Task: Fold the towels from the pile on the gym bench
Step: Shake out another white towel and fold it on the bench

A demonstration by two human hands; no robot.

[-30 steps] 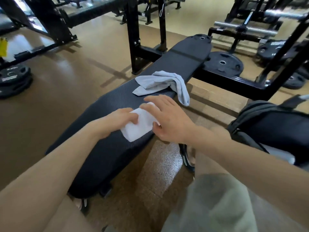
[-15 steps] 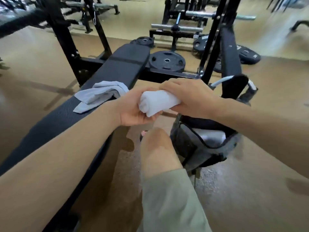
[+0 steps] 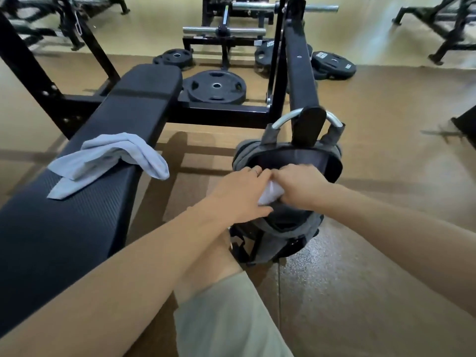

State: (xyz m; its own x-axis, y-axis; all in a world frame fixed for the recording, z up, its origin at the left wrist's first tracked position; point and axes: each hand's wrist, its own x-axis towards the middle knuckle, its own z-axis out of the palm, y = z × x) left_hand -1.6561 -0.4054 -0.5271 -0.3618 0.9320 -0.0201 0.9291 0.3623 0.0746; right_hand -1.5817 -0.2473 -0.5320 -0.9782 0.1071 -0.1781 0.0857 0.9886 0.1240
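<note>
Holding a folded white towel [image 3: 270, 195] between them, both hands sit over the open mouth of a grey backpack [image 3: 288, 222] that stands on the floor beside the surface [image 3: 85, 202]; the left hand [image 3: 239, 194] lies over the towel's near-left side with its fingers extended across the top and its thumb along the lower edge, so it presses and cups the cloth; the right hand [image 3: 300, 185] has its fingers curled down over the towel's far-right side, gripping it, though the fingertips themselves are hidden; only a small white wedge of the towel shows between the two hands, at the rim of the bag's opening, and whether any of it is already inside cannot be told.

Lying on the dark padded surface to the left, a pale blue-grey towel [image 3: 108, 161] is crumpled and unfolded; one end droops over the surface's right edge, well apart from the hands.

Beyond the surface a black weight plate [image 3: 215, 86] lies flat on the floor beside the black frame; more plates and a chrome bar [image 3: 224, 30] stand farther back; the person's knee and a pale green short leg show at the bottom.
</note>
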